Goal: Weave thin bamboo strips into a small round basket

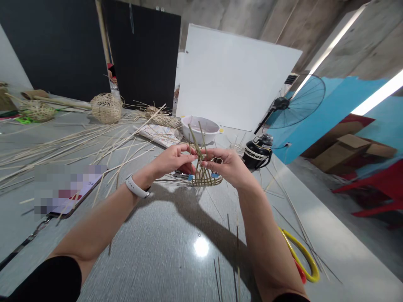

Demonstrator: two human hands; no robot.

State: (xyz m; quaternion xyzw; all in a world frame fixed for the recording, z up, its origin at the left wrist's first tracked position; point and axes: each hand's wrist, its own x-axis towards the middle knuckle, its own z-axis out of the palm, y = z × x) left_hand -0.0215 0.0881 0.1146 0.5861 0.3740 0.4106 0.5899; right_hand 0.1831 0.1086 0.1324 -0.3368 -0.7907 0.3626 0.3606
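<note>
A small half-woven basket [206, 179] of greenish strips rests on the grey table, its upright strips gathered and crossing above it. My left hand [176, 160], with a white watch band on the wrist, pinches strips at the left side of the bundle. From the right, my right hand [225, 164] pinches the strips near where they cross. Both hands' fingertips nearly meet there. Small clips with blue parts sit at the basket's rim, partly hidden by the fingers.
A phone [77, 191] and long loose strips [72, 144] lie left. Behind stand a white basin [201, 131], a packet [160, 134] and a woven basket [106, 108]. A black jug [256, 152] stands right; yellow-handled scissors [302, 253] lie near my right forearm.
</note>
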